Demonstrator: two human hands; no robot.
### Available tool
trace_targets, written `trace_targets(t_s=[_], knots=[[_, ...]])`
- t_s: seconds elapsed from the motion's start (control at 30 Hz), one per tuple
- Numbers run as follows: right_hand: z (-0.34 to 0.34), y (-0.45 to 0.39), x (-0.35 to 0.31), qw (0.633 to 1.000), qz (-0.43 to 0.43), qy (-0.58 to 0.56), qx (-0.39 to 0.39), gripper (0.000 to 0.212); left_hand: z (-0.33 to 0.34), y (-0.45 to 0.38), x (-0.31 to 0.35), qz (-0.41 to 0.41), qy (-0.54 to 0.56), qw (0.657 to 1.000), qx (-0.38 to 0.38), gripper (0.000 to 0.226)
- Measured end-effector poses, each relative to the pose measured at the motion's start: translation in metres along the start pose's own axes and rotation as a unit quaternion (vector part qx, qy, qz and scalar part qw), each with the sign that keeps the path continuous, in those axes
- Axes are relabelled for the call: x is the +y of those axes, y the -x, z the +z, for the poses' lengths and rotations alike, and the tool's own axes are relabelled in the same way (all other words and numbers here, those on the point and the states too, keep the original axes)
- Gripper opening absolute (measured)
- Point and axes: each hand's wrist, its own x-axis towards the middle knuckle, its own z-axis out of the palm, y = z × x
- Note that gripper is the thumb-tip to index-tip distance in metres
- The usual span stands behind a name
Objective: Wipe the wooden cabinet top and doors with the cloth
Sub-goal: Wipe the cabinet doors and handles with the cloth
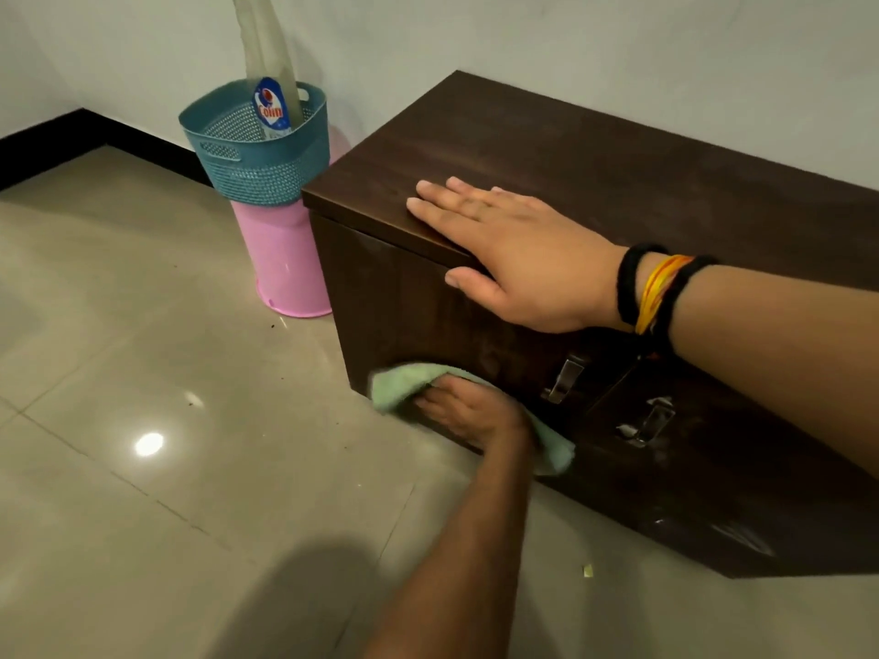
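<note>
Left hand (468, 411) fingers pressing green cloth (397, 385) against lower left cabinet door (380, 297), near floor; right hand (518, 252) flat, fingers released, on wooden cabinet top (594, 149)

Dark wood-grain cabinet (594, 149) – faint sheen, metal handles (563, 380); soft green cloth (404, 380); glossy floor tiles (142, 373)
</note>
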Motion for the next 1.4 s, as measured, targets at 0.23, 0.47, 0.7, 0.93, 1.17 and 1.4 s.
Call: trace_targets(t_s=[0.23,0.47,0.7,0.93,1.17,1.4], knots=[[0.001,0.000,0.001,1.000,-0.006,-0.003,0.011,0.066,0.009,0.009,-0.008,0.046,0.069,0.995,0.056,0.059],[0.003,0.000,0.000,1.000,-0.010,-0.012,0.013,0.067,-0.004,-0.017,-0.001,0.057,0.032,0.996,0.068,0.069],[0.002,-0.002,0.002,1.000,-0.011,-0.013,0.020,0.067,-0.010,-0.013,0.031,0.296,0.010,0.952,0.078,0.078],[0.000,0.000,0.000,1.000,-0.005,-0.013,0.013,0.065,-0.017,-0.016,0.045,0.365,-0.050,0.928,0.058,0.078],[-0.002,0.004,-0.003,1.000,0.007,-0.016,0.003,0.062,-0.006,0.000,-0.016,0.277,-0.095,0.955,-0.045,0.066],[0.000,0.034,0.012,0.999,-0.011,-0.038,0.004,0.059,0.030,0.012,-0.078,-0.041,0.109,0.993,0.003,0.058]])
